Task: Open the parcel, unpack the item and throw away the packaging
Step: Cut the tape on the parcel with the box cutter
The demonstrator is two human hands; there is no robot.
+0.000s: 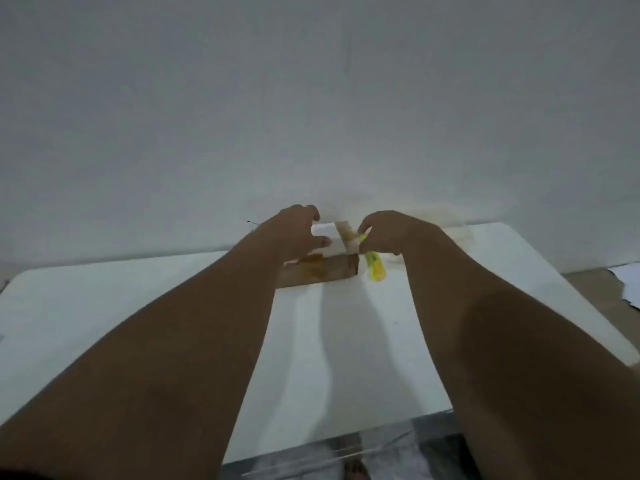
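Plain pale grey-white wall (pixel 311 98): fills the upper half of the view, behind the desk

White flat-topped desk (pixel 104 306): spans the lower half; far edge against the wall; carries the parcel

Two bare forearms: reach forward from the bottom corners and converge on the parcel

Small brown cardboard parcel with a white label on top and glossy brown tape (pixel 325 261): rests on the desk near its far edge, at centre, directly between the two hands

Left hand (pixel 294 233): on the parcel's left side; fingers spread apart and curved over the top, thumb lying on the white label

Right hand (pixel 384 233): at the parcel's upper right corner; fingers closed together around the cutter

Yellow-green plastic utility cutter (pixel 374 268): held in the right hand, body slanting down toward the desk just beside the parcel's right end; tip at the taped top edge, blade too blurred to make out
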